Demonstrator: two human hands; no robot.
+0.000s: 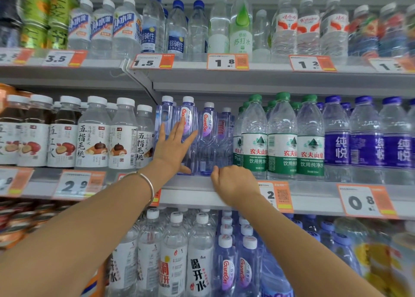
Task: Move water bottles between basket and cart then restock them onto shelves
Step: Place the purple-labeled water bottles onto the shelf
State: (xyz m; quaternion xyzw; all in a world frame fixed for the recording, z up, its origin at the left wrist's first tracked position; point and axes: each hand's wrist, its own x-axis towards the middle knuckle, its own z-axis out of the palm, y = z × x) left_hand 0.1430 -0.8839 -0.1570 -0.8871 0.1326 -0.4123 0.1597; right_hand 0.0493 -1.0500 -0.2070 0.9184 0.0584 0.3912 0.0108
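Observation:
Several purple-tinted Ganten water bottles [207, 137] with white caps stand in a row on the middle shelf [186, 196]. My left hand [174, 145] lies flat against the front of the leftmost ones, fingers spread, thumb near the shelf surface. A silver bangle sits on that wrist. My right hand [232, 184] is curled into a loose fist on the shelf's front edge, just below and in front of the Ganten bottles, with nothing visible in it. No basket or cart is in view.
Green-labelled water bottles [283, 144] stand right of the Ganten row, white-labelled drink bottles [122, 139] to its left. Blue-labelled bottles [368, 144] fill the far right. The top shelf [258, 68] and the bottom shelf are packed with more bottles. Orange price tags [365, 201] line the shelf edges.

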